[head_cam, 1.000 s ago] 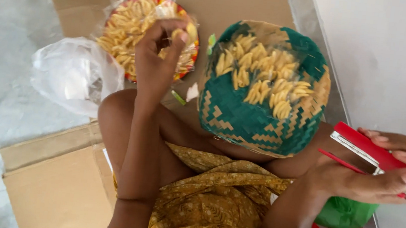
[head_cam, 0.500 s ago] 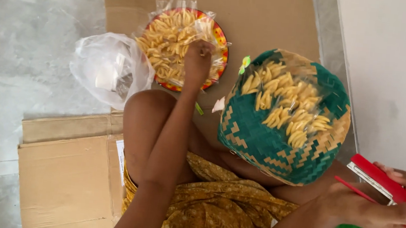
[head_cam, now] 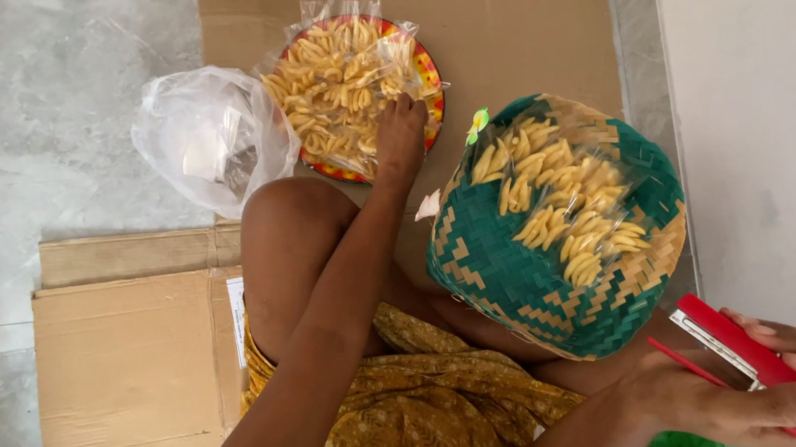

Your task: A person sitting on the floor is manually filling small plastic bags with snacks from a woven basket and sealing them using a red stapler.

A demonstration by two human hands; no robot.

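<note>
Seated on flattened cardboard [head_cam: 137, 364], a person reaches the left hand [head_cam: 399, 137] forward into a red-rimmed plate [head_cam: 429, 87] of small bagged snack sticks [head_cam: 338, 89]. A second ago that hand was raised above the plate with its fingers curled; half a second ago it had dropped to the plate's near edge; now it lies on the packets at the plate's 5 o'clock side, fingers together and bent down among them, though whether they grip a packet cannot be told. The plate sits at 12 o'clock from the person's knee. At 3 o'clock of the plate, a green woven basket [head_cam: 511, 275] holds more bagged snack sticks. A crumpled clear plastic bag [head_cam: 210, 135] lies at the plate's 8 o'clock. The right hand [head_cam: 744, 398], at the frame's 4 o'clock, keeps its fingers closed around a red stapler [head_cam: 730, 342], as in both earlier views.
</note>
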